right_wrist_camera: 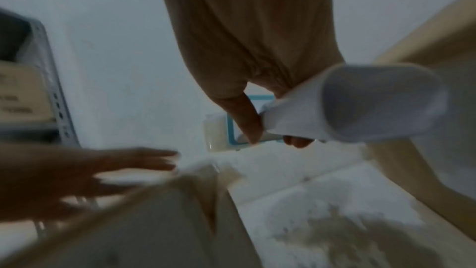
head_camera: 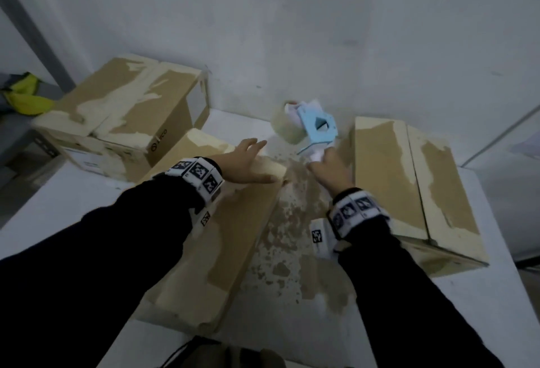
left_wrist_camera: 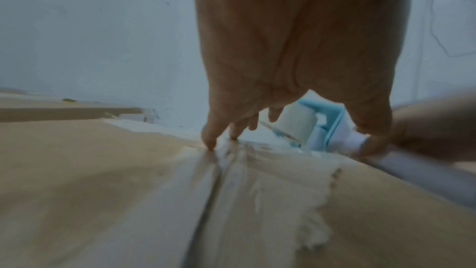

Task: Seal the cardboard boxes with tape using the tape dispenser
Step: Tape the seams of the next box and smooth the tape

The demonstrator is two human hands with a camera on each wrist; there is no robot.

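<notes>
**Tape dispenser held at the far end of the middle box**

Your right hand [head_camera: 331,169] grips the white handle [right_wrist_camera: 360,109] of the tape dispenser [head_camera: 317,131], fingers curled round it. The dispenser's light-blue frame points away from you toward the far wall [head_camera: 321,31], tilted, with the roll of clear tape [head_camera: 287,126] on its left side. The dispenser sits in the air above the gap between two boxes, just past the far right corner of the middle box [head_camera: 222,239]. Whether its front edge touches anything cannot be told from these views.

Your left hand [head_camera: 248,163] lies flat on the far end of the middle box, fingers straight and spread, holding nothing. In the left wrist view the fingertips [left_wrist_camera: 210,143] press on the box top right at the centre seam [left_wrist_camera: 206,201] between the two flaps. A glossy strip of tape [left_wrist_camera: 231,180] lies along that seam. The box top shows pale torn patches where the paper surface has peeled.

The middle box lies lengthwise, near to far, on the white table [head_camera: 73,210]. To its right, with a strip of bare, speckled tabletop between, lies a second box [head_camera: 409,180], its flaps closed and its surface also patchy. At the far left a third box [head_camera: 131,110] is stacked on another carton [head_camera: 87,151]. Beyond that stack, at the far left edge, lies a yellow-green object [head_camera: 26,96] too unclear to name
</notes>
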